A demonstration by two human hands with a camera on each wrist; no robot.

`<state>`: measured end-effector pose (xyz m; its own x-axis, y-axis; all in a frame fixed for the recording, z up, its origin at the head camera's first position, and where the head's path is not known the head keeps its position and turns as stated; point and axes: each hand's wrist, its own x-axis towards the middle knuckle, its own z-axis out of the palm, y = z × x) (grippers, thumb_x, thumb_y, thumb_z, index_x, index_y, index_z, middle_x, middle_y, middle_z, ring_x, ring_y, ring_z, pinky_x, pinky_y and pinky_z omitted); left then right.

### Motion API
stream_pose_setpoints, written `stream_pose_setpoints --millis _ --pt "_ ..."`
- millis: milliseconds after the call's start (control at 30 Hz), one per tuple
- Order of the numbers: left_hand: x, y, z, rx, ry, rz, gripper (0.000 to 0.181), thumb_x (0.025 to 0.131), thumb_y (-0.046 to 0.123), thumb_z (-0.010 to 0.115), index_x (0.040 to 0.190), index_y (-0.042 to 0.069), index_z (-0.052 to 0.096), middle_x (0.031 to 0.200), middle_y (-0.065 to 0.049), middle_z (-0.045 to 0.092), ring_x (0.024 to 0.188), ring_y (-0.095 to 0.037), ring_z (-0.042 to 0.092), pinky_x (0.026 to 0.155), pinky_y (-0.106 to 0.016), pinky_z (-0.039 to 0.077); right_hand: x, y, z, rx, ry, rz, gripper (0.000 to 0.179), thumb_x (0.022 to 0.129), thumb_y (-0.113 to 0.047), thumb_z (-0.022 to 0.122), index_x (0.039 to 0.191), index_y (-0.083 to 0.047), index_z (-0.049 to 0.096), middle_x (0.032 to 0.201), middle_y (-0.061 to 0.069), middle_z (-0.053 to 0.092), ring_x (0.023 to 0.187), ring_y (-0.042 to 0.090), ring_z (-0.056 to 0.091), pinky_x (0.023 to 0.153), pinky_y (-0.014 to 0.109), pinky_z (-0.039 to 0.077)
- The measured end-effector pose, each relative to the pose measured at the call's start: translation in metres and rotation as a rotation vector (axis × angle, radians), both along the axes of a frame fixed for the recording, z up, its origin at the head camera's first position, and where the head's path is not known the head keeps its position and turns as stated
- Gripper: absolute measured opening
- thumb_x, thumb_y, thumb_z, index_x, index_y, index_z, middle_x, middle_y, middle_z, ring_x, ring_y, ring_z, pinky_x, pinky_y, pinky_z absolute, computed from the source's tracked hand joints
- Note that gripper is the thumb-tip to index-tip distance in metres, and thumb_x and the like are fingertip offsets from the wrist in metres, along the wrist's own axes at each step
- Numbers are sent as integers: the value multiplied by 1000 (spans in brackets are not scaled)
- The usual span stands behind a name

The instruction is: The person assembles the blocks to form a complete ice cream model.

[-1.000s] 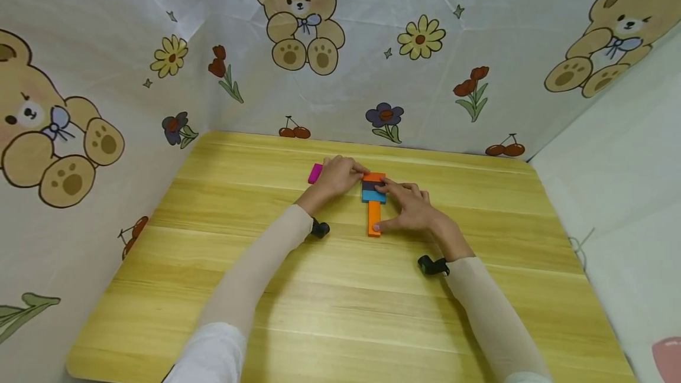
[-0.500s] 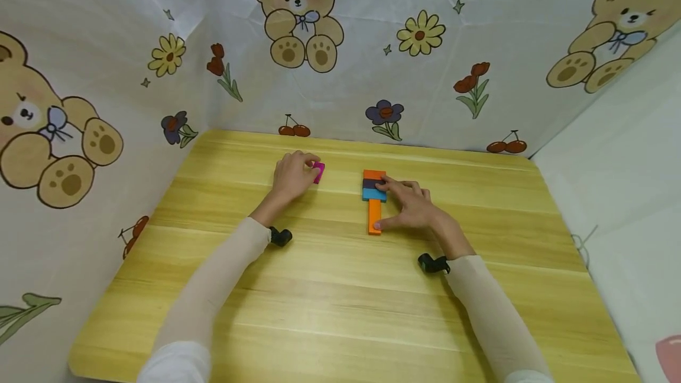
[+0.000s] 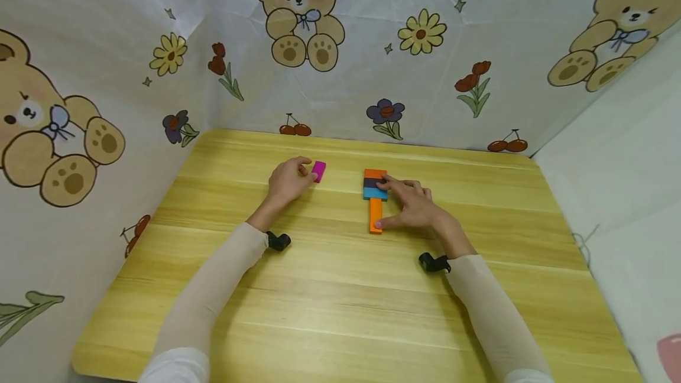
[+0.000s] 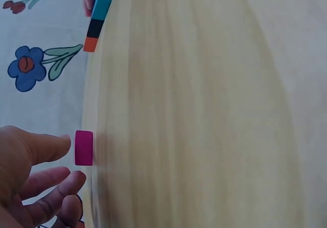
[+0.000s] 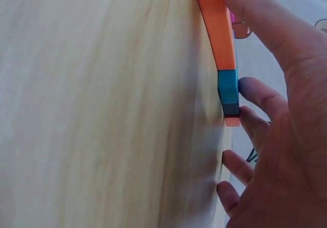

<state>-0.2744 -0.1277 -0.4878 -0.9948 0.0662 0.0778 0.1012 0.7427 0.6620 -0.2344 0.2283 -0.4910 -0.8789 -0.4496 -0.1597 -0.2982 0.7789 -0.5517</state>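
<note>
A magenta block (image 3: 319, 172) lies on the table at the back, left of the others. Beside it is my left hand (image 3: 289, 181), holding nothing; in the left wrist view its thumb (image 4: 48, 149) and fingers are spread apart. Orange, dark and light blue blocks (image 3: 375, 194) lie side by side in a stack-like row, and an upright orange block (image 3: 375, 214) extends from them toward me like a handle. My right hand (image 3: 415, 205) rests over this group, its thumb on the orange handle block and its fingertips on the dark and orange blocks, fingers mostly extended.
The wooden table (image 3: 330, 300) spreads out in front of both hands. A patterned cloth (image 3: 346, 93) with bears and flowers hangs behind its back edge and along the left side; a white wall (image 3: 612, 194) stands at the right.
My left hand has moved left from the block group to the magenta block, pinched near it, then drawn slightly back with fingers opened. The right hand has stayed on the blocks.
</note>
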Motion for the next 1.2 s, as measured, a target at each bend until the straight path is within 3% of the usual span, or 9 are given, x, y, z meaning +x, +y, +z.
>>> stream_pose_setpoints --millis 300,567,933,1200 --pt "-1 4 -5 6 -36 30 42 101 31 77 138 13 73 114 -8 81 103 -28 74 84 -46 55 0 -1 0 -1 -3 0 107 74 -76 86 164 -43 40 183 -14 12 160 38 14 117 64 14" --pt "-3 3 -7 26 -29 48 31 100 28 77 128 13 79 105 -6 80 93 -26 72 72 -36 48 1 -2 1 -8 -13 -4 106 74 -75 87 164 -42 41 182 -16 12 159 37 16 116 64 14" --pt "-5 1 -9 55 -44 61 28 100 31 75 122 15 82 103 -5 81 86 -25 70 68 -34 46 1 -1 0 -2 -6 -3 106 75 -74 87 165 -40 41 183 -14 13 159 37 18 117 63 15" --pt "-7 3 -9 50 -18 85 26 100 35 75 114 15 84 101 -5 81 86 -25 70 69 -35 46 0 -1 0 -5 -2 0 107 75 -73 87 165 -39 41 183 -13 13 158 37 18 117 63 14"
